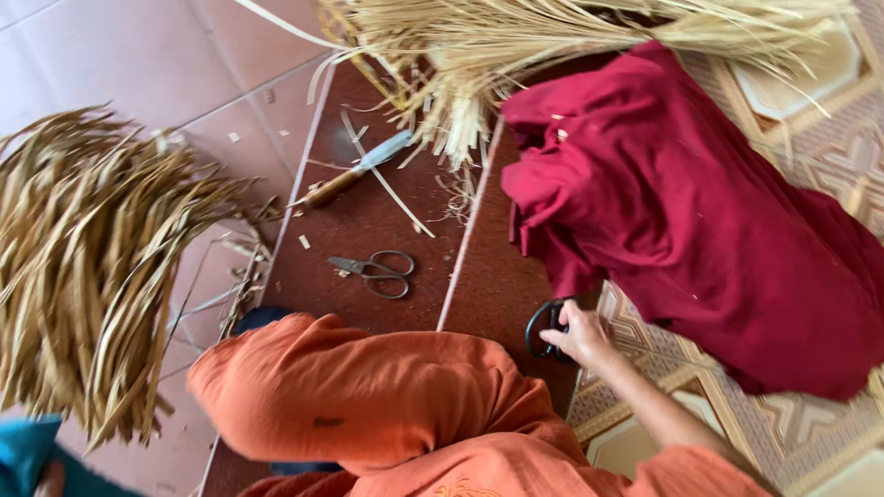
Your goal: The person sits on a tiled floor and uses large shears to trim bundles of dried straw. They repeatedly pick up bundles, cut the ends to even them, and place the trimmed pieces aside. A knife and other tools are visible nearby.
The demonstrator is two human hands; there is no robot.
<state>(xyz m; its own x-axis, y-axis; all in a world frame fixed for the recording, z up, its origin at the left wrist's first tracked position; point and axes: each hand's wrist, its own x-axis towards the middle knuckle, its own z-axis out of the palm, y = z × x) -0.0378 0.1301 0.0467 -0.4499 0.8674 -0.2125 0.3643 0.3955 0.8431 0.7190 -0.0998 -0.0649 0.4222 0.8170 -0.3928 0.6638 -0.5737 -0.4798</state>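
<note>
A floor of pinkish and dark red-brown tiles (368,221) fills the view, with a patterned beige-and-brown mat (792,414) laid over its right side. The person sits on it, a bent knee in loose orange cloth (368,387) filling the lower middle.

The right hand (582,339) reaches out to the edge of the mat, its fingers (564,324) clenched around the black looped handles of a pair of scissors (543,329); the blades are hidden under a crumpled dark red cloth (681,212) that lies just beyond the hand and spreads across the mat. The left hand is out of view, so the state of its fingers cannot be told.

A second, smaller pair of dark metal scissors (378,270) lies apart on the dark tile, ahead of the knee. Further off, a knife with a wooden handle and pale blade (359,170) rests at a slant, with a loose pale strip (387,189) crossing beside it. A bundle of pale dry straw-like strips (516,46) lies across the top, its cut ends near the knife. A hanging bunch of darker tan dried leaf strips (83,267) fills the left side. A bit of teal cloth (28,451) shows at the bottom left corner.
</note>
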